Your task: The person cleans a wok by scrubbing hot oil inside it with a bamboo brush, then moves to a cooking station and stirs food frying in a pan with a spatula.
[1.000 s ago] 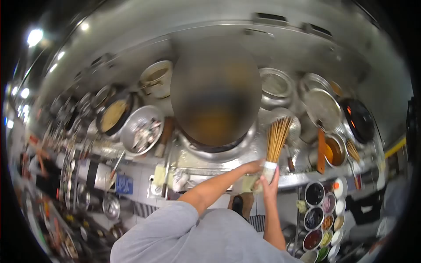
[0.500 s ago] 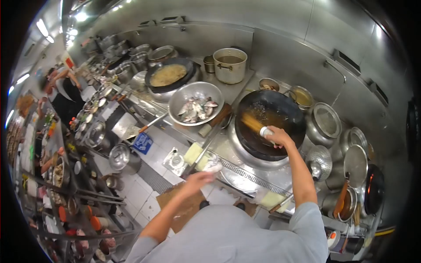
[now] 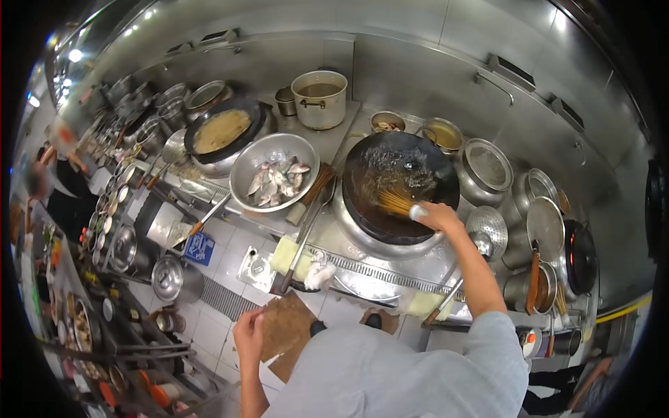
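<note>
My right hand point(image 3: 438, 217) is closed around the white-wrapped end of a bamboo brush point(image 3: 396, 203). The bristles lie inside a large dark wok point(image 3: 362, 164), touching the liquid and bubbles in its bottom. My left hand point(image 3: 249, 332) hangs low over the floor at the left, away from the counter, its fingers bent and drawn together; whether anything is between them is too small to tell. A steel bowl of cut fish point(image 3: 279, 182) stands left of the wok, with a second brush point(image 3: 317, 188) and a ladle between them.
A tall pot point(image 3: 320, 111) and a wok of pale food point(image 3: 221, 131) are behind the bowl. Right of the wok are a perforated skimmer point(image 3: 486, 230), lidded pots and a strainer point(image 3: 546, 226). Folded cloths point(image 3: 291, 256) lie along the front edge. Other people stand far left and lower right.
The brush went from both hands at the right into the wok, now in my right hand alone. My left hand let go and moved left and down. The view has swung.
</note>
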`<act>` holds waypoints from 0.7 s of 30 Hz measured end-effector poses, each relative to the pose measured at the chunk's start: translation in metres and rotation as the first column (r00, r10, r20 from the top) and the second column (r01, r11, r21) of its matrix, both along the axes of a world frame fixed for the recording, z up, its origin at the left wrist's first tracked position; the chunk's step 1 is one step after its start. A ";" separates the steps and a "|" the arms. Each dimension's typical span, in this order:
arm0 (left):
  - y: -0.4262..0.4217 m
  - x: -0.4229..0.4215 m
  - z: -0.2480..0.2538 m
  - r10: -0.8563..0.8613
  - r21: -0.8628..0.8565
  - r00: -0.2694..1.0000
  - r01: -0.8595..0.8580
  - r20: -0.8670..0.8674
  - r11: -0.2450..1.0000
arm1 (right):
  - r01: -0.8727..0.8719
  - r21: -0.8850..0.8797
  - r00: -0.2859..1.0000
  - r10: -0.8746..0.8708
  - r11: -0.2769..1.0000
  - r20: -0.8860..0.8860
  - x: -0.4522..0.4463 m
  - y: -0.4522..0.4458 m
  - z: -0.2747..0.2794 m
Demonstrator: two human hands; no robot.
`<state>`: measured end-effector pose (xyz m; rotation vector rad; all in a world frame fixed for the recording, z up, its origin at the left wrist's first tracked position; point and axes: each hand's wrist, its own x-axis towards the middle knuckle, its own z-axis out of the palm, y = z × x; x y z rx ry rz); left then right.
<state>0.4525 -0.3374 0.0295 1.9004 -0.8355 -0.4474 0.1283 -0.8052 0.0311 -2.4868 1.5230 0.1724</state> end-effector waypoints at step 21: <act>-0.032 -0.018 -0.014 -0.179 0.038 0.964 0.175 0.197 0.984 | 0.248 0.121 0.936 -0.270 0.961 0.227 0.078 -0.003 -0.024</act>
